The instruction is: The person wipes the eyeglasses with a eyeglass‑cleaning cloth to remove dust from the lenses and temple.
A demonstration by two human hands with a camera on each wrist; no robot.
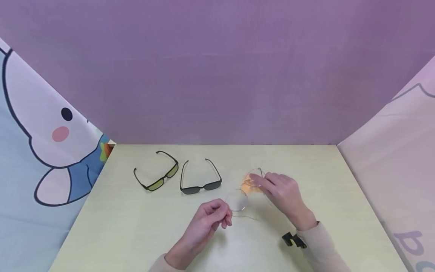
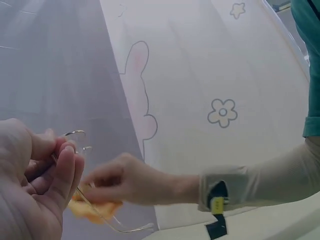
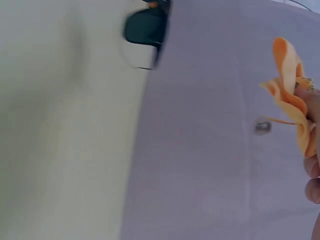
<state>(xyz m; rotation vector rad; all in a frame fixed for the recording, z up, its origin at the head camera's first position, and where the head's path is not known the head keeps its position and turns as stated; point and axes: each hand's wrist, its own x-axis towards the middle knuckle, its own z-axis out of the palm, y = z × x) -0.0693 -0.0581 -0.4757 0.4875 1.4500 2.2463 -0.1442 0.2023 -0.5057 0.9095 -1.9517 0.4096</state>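
Note:
A pair of thin gold wire-rimmed eyeglasses is held up above the table between the two hands. My left hand pinches them at one side, close to a clear round lens. At the far lens, my right hand grips a soft orange cloth against the eyeglasses. A slim gold temple of the eyeglasses reaches past the cloth in the left wrist view. Folds of the orange cloth stick out from the fingers in the right wrist view; the fingers partly hide the lens.
Two black-framed glasses lie unfolded on the pale table, left of the hands: one with yellow-green lenses, one with dark lenses. A purple curtain rises behind the table. Printed cloths hang at both sides.

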